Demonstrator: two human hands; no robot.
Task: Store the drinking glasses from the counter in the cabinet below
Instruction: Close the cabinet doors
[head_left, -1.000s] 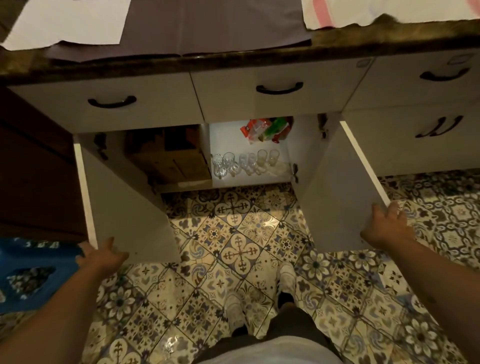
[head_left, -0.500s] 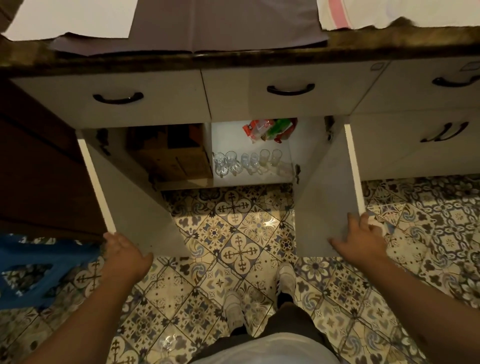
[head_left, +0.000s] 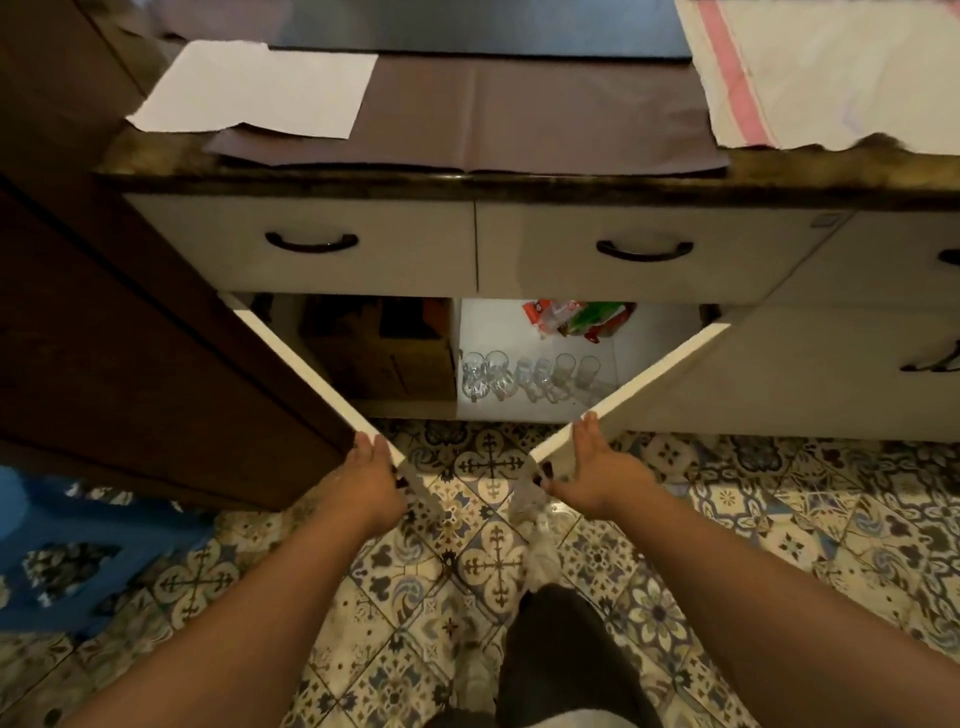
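Two hands on the half-shut cabinet doors.
Left hand gripped the left door edge, right hand held the right door; drinking glasses stood inside the cabinet.

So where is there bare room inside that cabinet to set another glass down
Bare white shelf shows in front of the glasses, toward the opening, and between them and the snack packets behind. The left compartment is crowded by a cardboard box. The gap between the two doors is narrow.
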